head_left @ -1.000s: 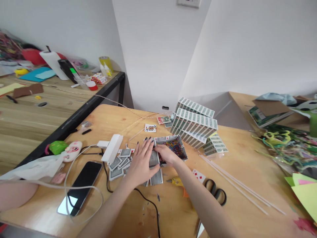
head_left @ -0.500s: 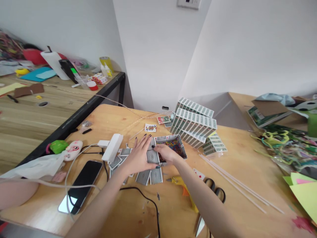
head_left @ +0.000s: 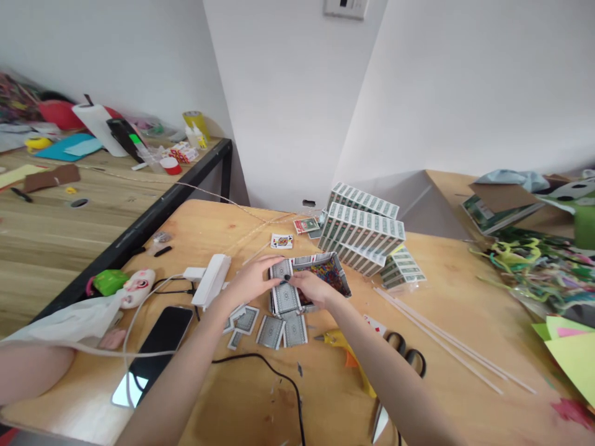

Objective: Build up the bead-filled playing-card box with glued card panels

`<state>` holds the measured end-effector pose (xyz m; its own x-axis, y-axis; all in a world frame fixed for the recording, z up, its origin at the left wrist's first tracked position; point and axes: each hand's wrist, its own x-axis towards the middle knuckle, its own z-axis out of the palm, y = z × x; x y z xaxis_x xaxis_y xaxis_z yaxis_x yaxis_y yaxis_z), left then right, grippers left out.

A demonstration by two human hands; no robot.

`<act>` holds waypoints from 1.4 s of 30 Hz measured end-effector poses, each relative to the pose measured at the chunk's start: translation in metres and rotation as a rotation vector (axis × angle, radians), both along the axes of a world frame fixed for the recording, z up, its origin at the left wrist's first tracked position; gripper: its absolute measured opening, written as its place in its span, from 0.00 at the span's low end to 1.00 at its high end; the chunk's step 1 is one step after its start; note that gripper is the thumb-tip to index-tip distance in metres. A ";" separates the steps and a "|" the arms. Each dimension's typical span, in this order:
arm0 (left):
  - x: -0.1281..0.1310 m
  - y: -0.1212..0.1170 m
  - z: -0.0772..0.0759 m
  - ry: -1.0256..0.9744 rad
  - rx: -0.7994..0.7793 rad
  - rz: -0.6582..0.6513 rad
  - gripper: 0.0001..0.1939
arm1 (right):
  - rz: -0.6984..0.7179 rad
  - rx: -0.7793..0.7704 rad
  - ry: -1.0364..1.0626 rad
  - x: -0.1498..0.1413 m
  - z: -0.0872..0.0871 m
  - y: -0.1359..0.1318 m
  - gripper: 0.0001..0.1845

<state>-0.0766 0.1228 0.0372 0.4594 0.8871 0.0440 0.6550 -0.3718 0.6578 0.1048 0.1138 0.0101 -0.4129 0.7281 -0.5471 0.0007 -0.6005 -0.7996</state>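
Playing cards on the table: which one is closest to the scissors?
The face-up card with red marks, right beside the scissors. The grey-backed cards lie past the yellow glue gun, and the picture card is farther back.

The open rectangular card-walled box (head_left: 344, 275) sat on the light wooden desk (head_left: 455, 365), the stacked green-and-white cartons (head_left: 362, 229) behind it to the right. Loose grey-backed playing cards (head_left: 294, 329) lay before it, the white oblong block (head_left: 211, 280) to its left. The yellow plastic glue gun (head_left: 335, 337) was in front, left of the black-handled metal scissors (head_left: 408, 356).
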 end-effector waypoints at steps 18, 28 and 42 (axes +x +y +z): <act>0.007 -0.003 0.034 0.457 0.153 -0.155 0.28 | 0.092 0.204 -0.042 0.003 0.003 -0.001 0.10; 0.001 -0.001 0.010 0.355 0.154 -0.121 0.29 | -0.110 0.271 -0.183 0.034 0.029 -0.011 0.13; 0.008 -0.004 0.024 0.360 0.270 0.053 0.27 | -0.922 0.329 -0.418 0.157 0.011 -0.092 0.31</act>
<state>-0.0691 0.1192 0.0607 0.4424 0.8884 0.1229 0.8470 -0.4589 0.2682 0.2616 0.0221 0.0206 0.5491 0.8015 -0.2368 -0.0321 -0.2629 -0.9643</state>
